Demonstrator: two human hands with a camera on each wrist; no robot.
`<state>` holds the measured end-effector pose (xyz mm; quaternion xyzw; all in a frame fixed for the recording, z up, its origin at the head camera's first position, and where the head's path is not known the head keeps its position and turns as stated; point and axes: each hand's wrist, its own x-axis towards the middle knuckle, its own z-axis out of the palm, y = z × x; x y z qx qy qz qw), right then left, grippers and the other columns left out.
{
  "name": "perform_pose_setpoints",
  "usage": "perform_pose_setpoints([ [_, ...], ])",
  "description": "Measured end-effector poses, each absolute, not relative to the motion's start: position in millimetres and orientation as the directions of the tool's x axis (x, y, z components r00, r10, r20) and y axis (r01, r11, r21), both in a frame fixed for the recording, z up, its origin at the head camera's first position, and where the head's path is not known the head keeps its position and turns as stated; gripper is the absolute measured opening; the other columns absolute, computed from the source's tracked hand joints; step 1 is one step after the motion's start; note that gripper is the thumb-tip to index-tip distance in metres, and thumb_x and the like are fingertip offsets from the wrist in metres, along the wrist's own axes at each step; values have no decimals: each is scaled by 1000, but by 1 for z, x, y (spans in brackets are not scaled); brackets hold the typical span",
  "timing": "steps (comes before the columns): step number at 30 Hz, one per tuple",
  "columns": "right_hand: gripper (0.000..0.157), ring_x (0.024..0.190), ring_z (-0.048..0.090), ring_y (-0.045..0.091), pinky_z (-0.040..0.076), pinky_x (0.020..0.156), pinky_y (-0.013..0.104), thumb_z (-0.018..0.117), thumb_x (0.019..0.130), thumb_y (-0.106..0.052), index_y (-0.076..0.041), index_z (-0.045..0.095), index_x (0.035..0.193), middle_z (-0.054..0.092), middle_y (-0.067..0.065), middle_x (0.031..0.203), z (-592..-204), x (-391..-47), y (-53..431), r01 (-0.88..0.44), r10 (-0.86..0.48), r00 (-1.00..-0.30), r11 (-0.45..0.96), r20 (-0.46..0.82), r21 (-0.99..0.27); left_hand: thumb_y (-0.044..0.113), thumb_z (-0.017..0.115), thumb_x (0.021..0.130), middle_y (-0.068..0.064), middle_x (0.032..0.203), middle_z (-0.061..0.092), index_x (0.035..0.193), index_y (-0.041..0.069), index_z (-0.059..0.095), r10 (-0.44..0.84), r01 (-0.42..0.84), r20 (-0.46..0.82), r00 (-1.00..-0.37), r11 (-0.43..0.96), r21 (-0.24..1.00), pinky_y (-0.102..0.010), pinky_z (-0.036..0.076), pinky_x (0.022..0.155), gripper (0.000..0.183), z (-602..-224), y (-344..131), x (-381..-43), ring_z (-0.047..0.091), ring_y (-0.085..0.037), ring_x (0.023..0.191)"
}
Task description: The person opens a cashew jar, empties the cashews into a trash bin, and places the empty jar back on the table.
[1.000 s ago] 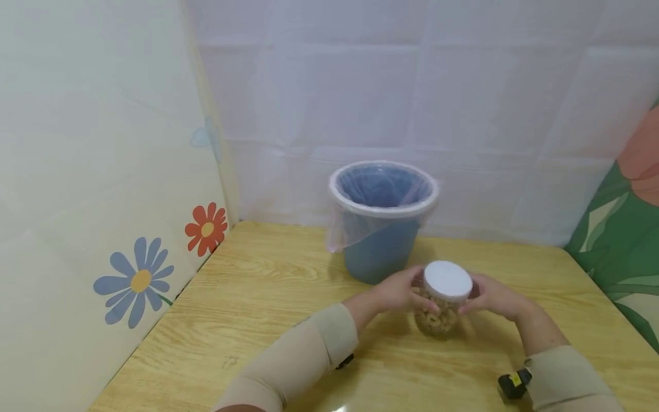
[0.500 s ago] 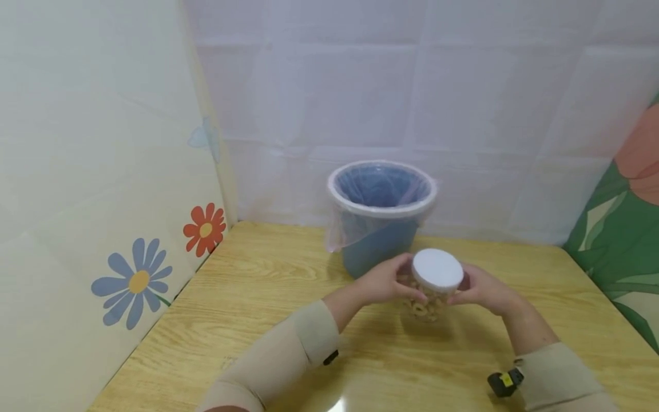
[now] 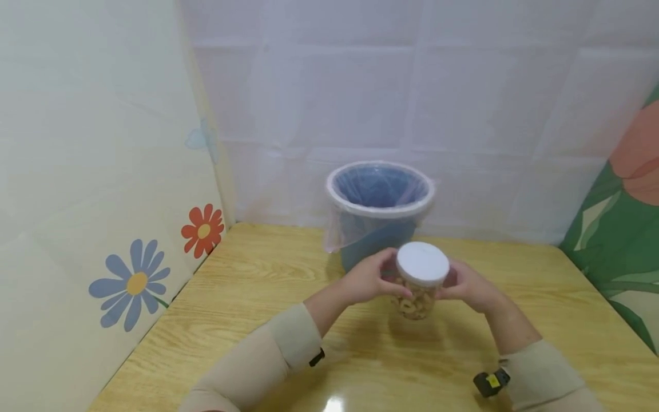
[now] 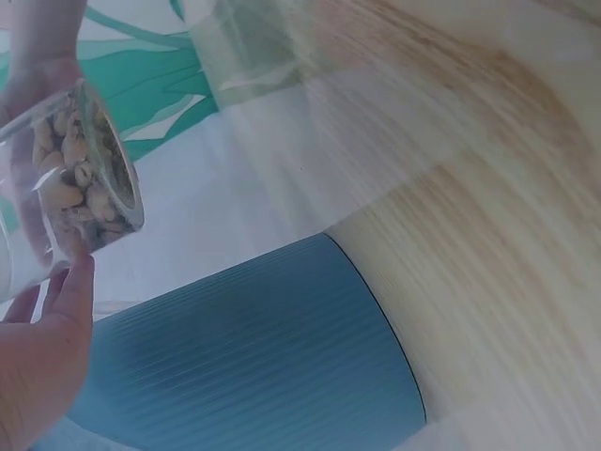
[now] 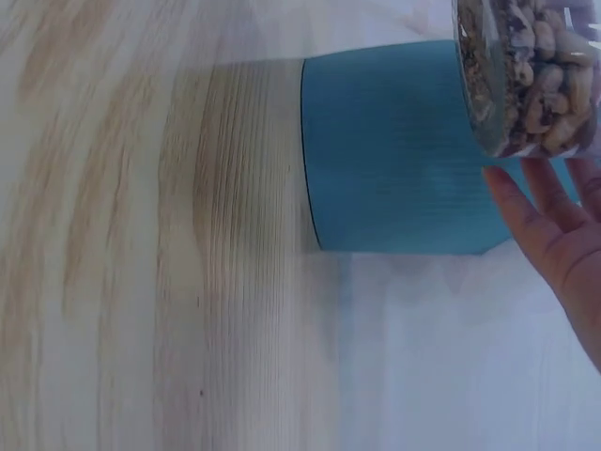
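Observation:
Between both hands is a clear jar [image 3: 412,300] with a white lid [image 3: 423,263], partly filled with tan ring-shaped snack pieces. My left hand [image 3: 368,280] grips its left side, thumb across the front, while my right hand [image 3: 471,286] holds the right side. The jar is raised off the table, as the left wrist view of the jar [image 4: 80,178] shows. In the right wrist view, fingers [image 5: 540,207] touch the wall of the jar [image 5: 540,85]. Far fingertips are hidden behind the jar in the head view.
A blue trash bin [image 3: 378,237] with a white rim and a clear pinkish liner stands just behind the jar. Under it is a wood-grain table [image 3: 268,274]. A white sheet [image 3: 463,86] hangs at the back, with flower-patterned panels on both sides.
Both hands have carried the jar up off the table and to the left, to just in front of the bin. The grip on it looks unchanged.

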<state>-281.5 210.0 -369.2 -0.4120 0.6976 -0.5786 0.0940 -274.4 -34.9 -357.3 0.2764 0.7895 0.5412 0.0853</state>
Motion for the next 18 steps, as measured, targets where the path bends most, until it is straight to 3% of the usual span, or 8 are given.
perform_pose_setpoints([
  [3, 58, 108, 54, 10, 47, 87, 29, 61, 77, 9, -2, 43, 130, 55, -8, 120, -369, -279, 205, -458, -684, -637, -33, 354, -888, 20, 84, 62, 6, 110, 59, 121, 19, 52, 504, 343, 179, -845, 254, 904, -21, 49, 81, 67, -357, -38, -272, 56, -8, 101],
  [6, 52, 106, 55, 9, 47, 87, 28, 58, 80, 8, 10, 39, 128, 56, -10, 118, -369, -277, 200, -460, -691, -627, -44, 360, -887, 18, 84, 62, 6, 108, 60, 121, 17, 53, 481, 340, 196, -854, 232, 911, -22, 50, 79, 66, -356, -41, -271, 57, -9, 98],
  [10, 57, 106, 55, 8, 48, 86, 28, 57, 84, 2, 22, 25, 126, 55, -10, 118, -367, -276, 195, -469, -691, -620, -52, 371, -881, 14, 83, 63, 3, 109, 60, 121, 15, 53, 479, 352, 223, -849, 198, 915, -24, 50, 79, 66, -352, -44, -270, 57, -10, 98],
  [13, 58, 106, 55, 8, 48, 85, 28, 60, 83, -3, 15, 30, 130, 53, -9, 120, -365, -277, 193, -479, -685, -618, -60, 384, -876, 13, 83, 63, 1, 111, 59, 121, 14, 53, 482, 375, 243, -842, 200, 905, -24, 50, 80, 66, -348, -46, -270, 56, -12, 100],
  [18, 56, 106, 55, 9, 49, 84, 28, 59, 82, 1, 8, 34, 132, 53, 9, 122, -363, -278, 189, -519, -682, -604, -55, 412, -853, 20, 85, 60, 4, 113, 58, 122, 18, 52, 469, 416, 262, -844, 261, 871, -23, 49, 80, 71, -344, -48, -269, 54, -11, 103],
])
